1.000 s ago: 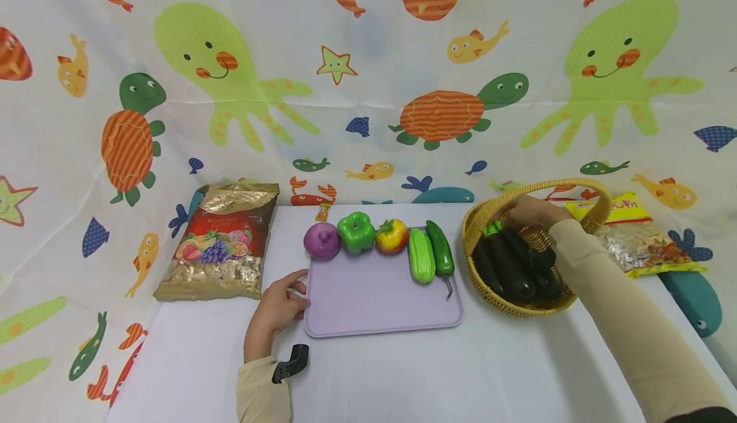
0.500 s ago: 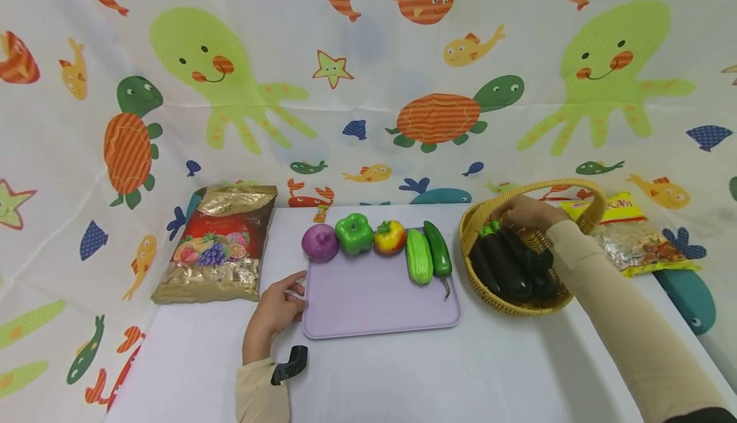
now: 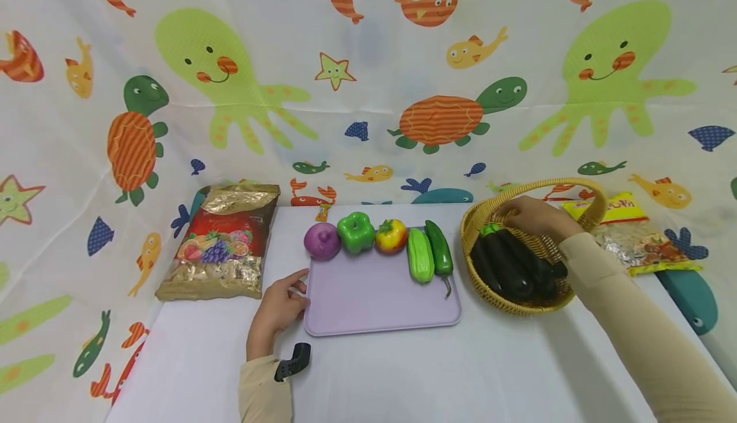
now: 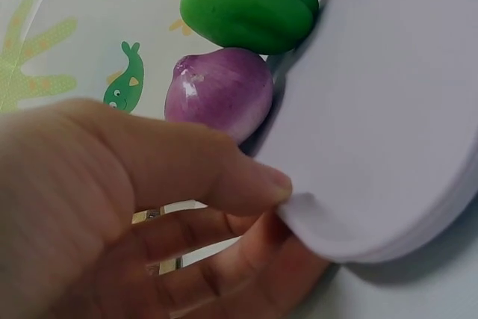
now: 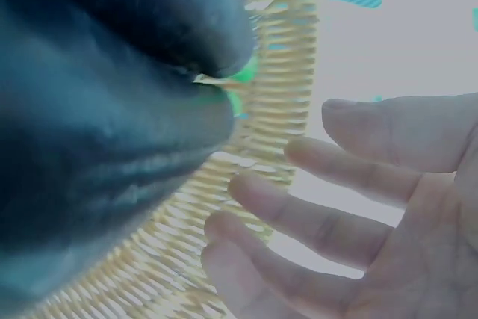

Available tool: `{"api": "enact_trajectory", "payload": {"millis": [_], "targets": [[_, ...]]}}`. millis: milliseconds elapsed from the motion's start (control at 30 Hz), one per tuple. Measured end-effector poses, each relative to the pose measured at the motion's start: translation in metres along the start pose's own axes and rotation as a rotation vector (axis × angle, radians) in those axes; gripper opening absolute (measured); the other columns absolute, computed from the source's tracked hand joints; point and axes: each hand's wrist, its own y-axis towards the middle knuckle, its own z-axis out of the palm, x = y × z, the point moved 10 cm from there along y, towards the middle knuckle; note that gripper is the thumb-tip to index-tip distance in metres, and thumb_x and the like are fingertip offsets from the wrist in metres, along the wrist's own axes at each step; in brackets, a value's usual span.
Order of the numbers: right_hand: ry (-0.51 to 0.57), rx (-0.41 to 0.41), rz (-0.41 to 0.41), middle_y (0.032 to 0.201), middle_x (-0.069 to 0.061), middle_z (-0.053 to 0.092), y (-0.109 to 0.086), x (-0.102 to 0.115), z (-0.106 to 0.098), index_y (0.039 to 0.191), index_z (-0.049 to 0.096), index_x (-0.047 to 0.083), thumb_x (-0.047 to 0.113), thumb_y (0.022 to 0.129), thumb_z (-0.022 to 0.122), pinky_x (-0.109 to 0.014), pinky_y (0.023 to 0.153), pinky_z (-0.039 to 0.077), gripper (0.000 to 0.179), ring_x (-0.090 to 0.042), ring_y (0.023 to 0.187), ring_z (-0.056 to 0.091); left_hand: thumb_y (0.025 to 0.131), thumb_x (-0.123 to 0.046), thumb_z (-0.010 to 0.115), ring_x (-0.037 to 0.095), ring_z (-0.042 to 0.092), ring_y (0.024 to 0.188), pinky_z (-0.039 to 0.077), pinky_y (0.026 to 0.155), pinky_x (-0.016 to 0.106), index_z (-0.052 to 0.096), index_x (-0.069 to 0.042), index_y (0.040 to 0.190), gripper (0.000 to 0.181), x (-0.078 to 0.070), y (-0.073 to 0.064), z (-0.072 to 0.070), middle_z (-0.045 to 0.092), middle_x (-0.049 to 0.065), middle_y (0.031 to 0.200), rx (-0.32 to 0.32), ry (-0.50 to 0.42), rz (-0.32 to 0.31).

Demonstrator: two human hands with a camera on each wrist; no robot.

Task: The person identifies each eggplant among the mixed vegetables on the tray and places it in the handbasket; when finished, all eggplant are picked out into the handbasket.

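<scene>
At the left edge of the pale purple tray (image 3: 374,301), my left hand (image 3: 280,304) pinches the rim. The left wrist view shows the thumb (image 4: 258,184) on top and fingers beneath. My right hand (image 3: 532,216) is inside the wicker basket (image 3: 501,303), under its handle and beside several dark eggplants (image 3: 508,266). In the right wrist view, its fingers are spread and loosely bent, with nothing between them, near the green stem ends. Along the tray's back edge sit a purple onion (image 3: 322,241), a green bell pepper (image 3: 356,232) and a red-yellow tomato-like vegetable (image 3: 391,236).
A light green cucumber-like vegetable (image 3: 421,255) and a long green chili pepper (image 3: 439,247) lie at the tray's right side. A gold-red fruit bag (image 3: 221,242) stands at the left. Behind the basket lies a yellow-topped clear packet (image 3: 639,234). A small orange wrapper (image 3: 324,212) sits behind the onion.
My right hand has shifted slightly to the right inside the basket. The right-hand eggplant now lies a little farther right and lower. My left hand stays at the tray's edge.
</scene>
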Motion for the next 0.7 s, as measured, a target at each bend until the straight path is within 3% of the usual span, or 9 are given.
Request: {"api": "enact_trajectory", "payload": {"millis": [67,200,333,467,567,700], "targets": [[-0.034,-0.04,0.004,0.129,-0.031,0.06,-0.008,0.006,-0.002,0.133,0.061,-0.006,0.015,0.099,0.056,-0.064,0.095,0.046,0.04,-0.046,0.114,0.058,0.08,0.013,0.063,0.017,0.061,0.069,0.053,0.059,0.032,0.055,0.004,0.142,0.063,0.001,0.0,-0.001,0.059,0.012,0.102,-0.002,0.013,-0.001],[-0.055,-0.118,-0.005,0.122,-0.031,0.063,-0.029,0.022,-0.002,0.138,0.056,-0.006,0.018,0.1,0.056,-0.063,0.089,0.049,0.045,-0.046,0.107,0.062,0.08,0.012,0.063,0.017,0.06,0.069,0.052,0.059,0.032,0.055,0.004,0.142,0.063,0.003,0.0,-0.002,0.06,0.012,0.102,0.001,0.033,-0.007],[-0.041,-0.227,-0.05,0.123,-0.031,0.063,-0.055,0.041,0.002,0.137,0.055,-0.007,0.017,0.101,0.058,-0.064,0.091,0.048,0.044,-0.049,0.111,0.061,0.08,0.012,0.062,0.017,0.06,0.068,0.051,0.058,0.032,0.055,0.003,0.142,0.063,0.002,0.002,-0.003,0.06,0.012,0.102,0.0,0.041,0.001],[0.01,-0.404,-0.068,0.125,-0.031,0.063,-0.085,0.052,0.007,0.133,0.058,-0.008,0.011,0.1,0.06,-0.066,0.093,0.046,0.039,-0.05,0.115,0.059,0.079,0.011,0.06,0.016,0.059,0.066,0.047,0.056,0.031,0.056,0.003,0.141,0.063,0.0,0.004,-0.003,0.06,0.011,0.101,0.003,0.061,0.016],[0.043,-0.557,-0.056,0.119,-0.031,0.065,-0.108,0.058,0.012,0.13,0.061,-0.009,0.007,0.098,0.062,-0.066,0.087,0.048,0.035,-0.05,0.11,0.061,0.078,0.011,0.06,0.016,0.058,0.066,0.045,0.055,0.03,0.056,0.003,0.141,0.063,-0.002,0.003,-0.001,0.06,0.01,0.1,0.013,0.076,0.01],[0.052,-0.756,-0.117,0.11,-0.027,0.069,-0.131,0.08,0.015,0.119,0.067,-0.009,0.0,0.093,0.065,-0.063,0.081,0.051,0.028,-0.046,0.101,0.066,0.079,0.01,0.059,0.017,0.057,0.067,0.046,0.056,0.031,0.055,0.003,0.142,0.063,-0.004,-0.001,-0.001,0.059,0.012,0.1,0.03,0.104,-0.006]]}}
